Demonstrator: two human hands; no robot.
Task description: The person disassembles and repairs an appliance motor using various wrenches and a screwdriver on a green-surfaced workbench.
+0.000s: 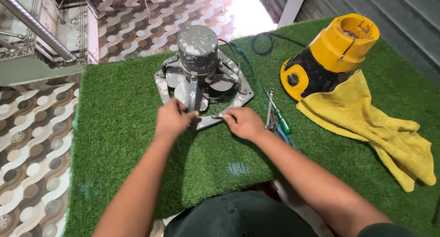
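- Exhaust fan (201,72): grey, paint-flecked, lying motor-up near the far left part of the desk (137,173), which is covered in green artificial turf.
- Left hand (173,120): closed on the near edge of the fan frame, fingers curled around a frame strut just below the blades.
- Right hand (244,122): fingers pinched together at the same near edge of the frame; whether they grip a small part or only the metal rim cannot be told.
- Hand tools: pliers (269,111) and a green-handled screwdriver (280,120) lie just beside the right hand, on the turf.
- Mixer base (327,58): yellow and black, tilted on its side to the right, partly resting on a yellow cloth (371,127); a black cord (262,42) loops behind it.
- Risks, as judged: the thin frame edge and blades could nick the fingers if the fan shifts under pressure; a small fastener dropped here would sink into the turf pile and be hard to find; the right forearm could knock the tools.
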